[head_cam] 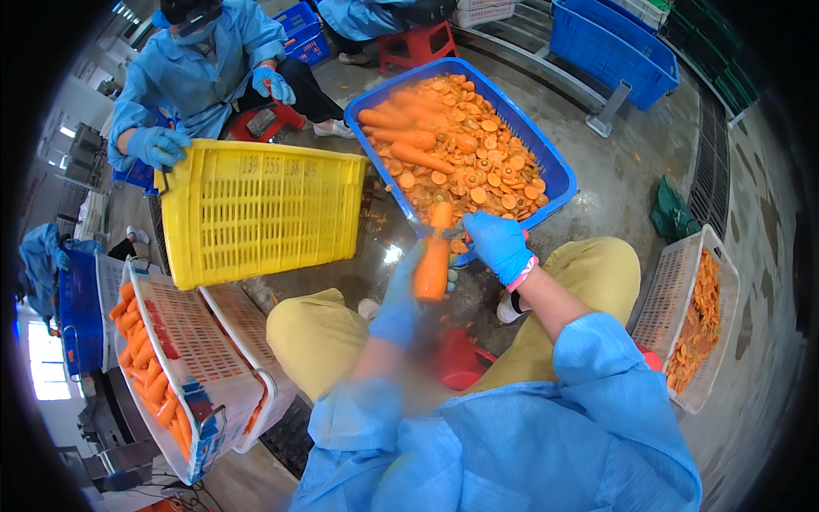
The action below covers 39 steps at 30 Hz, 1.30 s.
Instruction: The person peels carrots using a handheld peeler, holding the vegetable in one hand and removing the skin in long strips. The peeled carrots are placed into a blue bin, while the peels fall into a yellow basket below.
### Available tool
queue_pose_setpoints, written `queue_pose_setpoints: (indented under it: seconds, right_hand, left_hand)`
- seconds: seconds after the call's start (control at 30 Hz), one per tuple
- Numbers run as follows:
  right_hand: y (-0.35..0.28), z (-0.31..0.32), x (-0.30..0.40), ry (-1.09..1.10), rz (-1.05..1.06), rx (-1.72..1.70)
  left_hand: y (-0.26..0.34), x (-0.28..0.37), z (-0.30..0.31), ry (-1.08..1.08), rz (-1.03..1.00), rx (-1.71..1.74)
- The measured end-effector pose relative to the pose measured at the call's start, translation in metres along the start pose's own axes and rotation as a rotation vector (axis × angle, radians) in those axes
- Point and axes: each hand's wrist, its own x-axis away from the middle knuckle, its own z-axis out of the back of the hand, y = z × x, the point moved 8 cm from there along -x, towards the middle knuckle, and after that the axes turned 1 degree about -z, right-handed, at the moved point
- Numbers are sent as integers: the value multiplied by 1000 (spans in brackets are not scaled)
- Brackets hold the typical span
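In my gloved left hand (400, 301) I hold a peeled carrot (433, 265), its thicker end towards me. A knife or peeler blade (419, 227) lies across the carrot near its far end; my gloved right hand (498, 243) grips this tool by its red handle (525, 235). Just beyond both hands is a blue plastic crate (563, 182) full of carrot slices, end pieces and peel (480, 169). Several whole carrots (419, 157) lie on the left side of that heap.
Across from me a gloved co-worker (185, 83) steadies a tilted yellow crate (269, 211). White crates of carrots (185, 339) stand stacked on my left. To my right sits a white crate (652, 320) of carrot scraps. The concrete floor (614, 166) is wet.
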Motion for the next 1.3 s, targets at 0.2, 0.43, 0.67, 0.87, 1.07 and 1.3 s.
queue_pose_setpoints:
  seconds: [0.2, 0.43, 0.67, 0.87, 1.07, 1.3]
  right_hand:
    - [1, -4, -2, 23, -43, 35]
    - [71, -9, -16, 36, -265, 87]
    - [52, 4, -13, 24, -213, -61]
    - [12, -5, -3, -36, -11, -62]
    - [22, -3, -11, -45, -130, -7]
    - [89, -6, -10, -4, -410, -21]
  left_hand:
    - [0, -9, 14, 35, -10, -17]
    - [-2, 0, 2, -16, 99, 10]
    - [4, 6, 10, 70, 69, 0]
    - [-7, -8, 18, 62, 103, 22]
    - [0, 2, 13, 55, 83, -24]
    - [-3, 12, -15, -19, 81, -103]
